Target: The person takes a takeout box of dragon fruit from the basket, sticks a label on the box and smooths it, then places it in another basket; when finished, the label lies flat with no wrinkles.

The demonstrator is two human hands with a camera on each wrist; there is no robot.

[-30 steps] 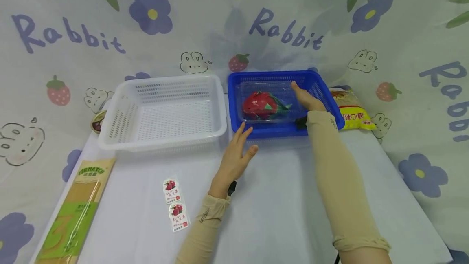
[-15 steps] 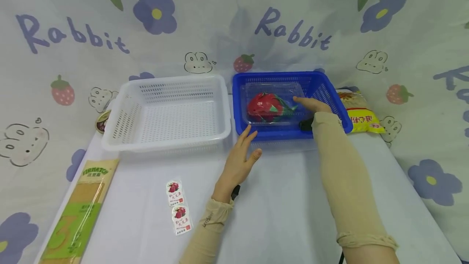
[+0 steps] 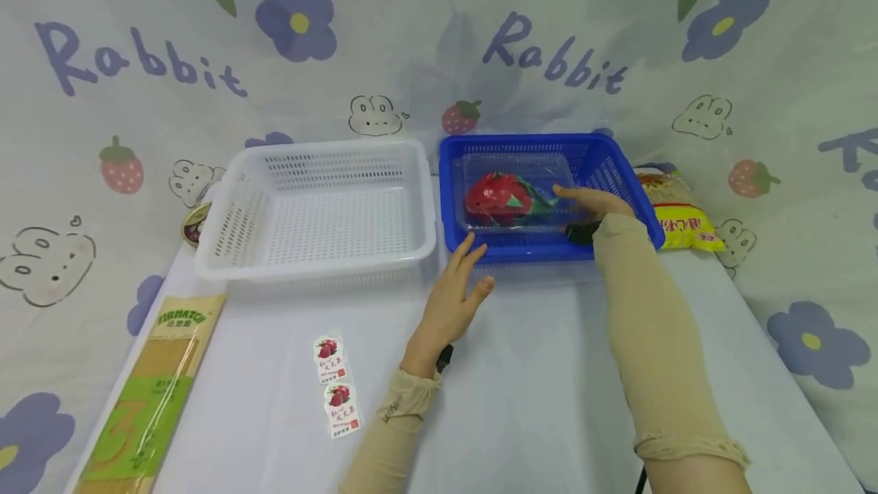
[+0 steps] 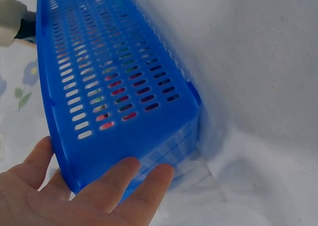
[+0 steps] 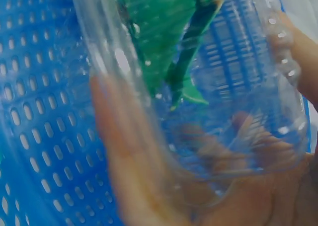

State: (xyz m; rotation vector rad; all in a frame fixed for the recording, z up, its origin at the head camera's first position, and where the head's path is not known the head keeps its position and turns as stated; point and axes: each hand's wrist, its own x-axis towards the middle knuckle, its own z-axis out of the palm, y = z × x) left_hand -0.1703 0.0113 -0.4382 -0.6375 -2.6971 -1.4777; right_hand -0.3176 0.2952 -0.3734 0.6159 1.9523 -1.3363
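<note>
In the head view, a red dragon fruit [image 3: 495, 197] with green leaf tips lies inside a clear plastic box [image 3: 519, 165]. The box sits within a blue slotted basket [image 3: 549, 254]. My right hand [image 3: 598, 203] grips the right end of the box; in the right wrist view, its thumb and fingers lie on opposite sides of the clear plastic [image 5: 218, 151]. Fingers spread, my left hand [image 3: 449, 303] is at the front left corner of the basket. The left wrist view has its fingertips right at the basket's lower wall [image 4: 99, 156].
A white slotted basket [image 3: 315, 265] stands to the left. Two dragon fruit stickers [image 3: 338, 387] lie on the white table [image 3: 535, 395], with a noodle packet [image 3: 147, 402] along its left edge. A yellow food bag [image 3: 682, 223] and a round tin [image 3: 194, 226] sit behind at either side.
My right hand has lowered and turned inside the blue basket, its fingers closing round the end of the plastic box. The left hand has stayed at the basket; the head view has shifted slightly.
</note>
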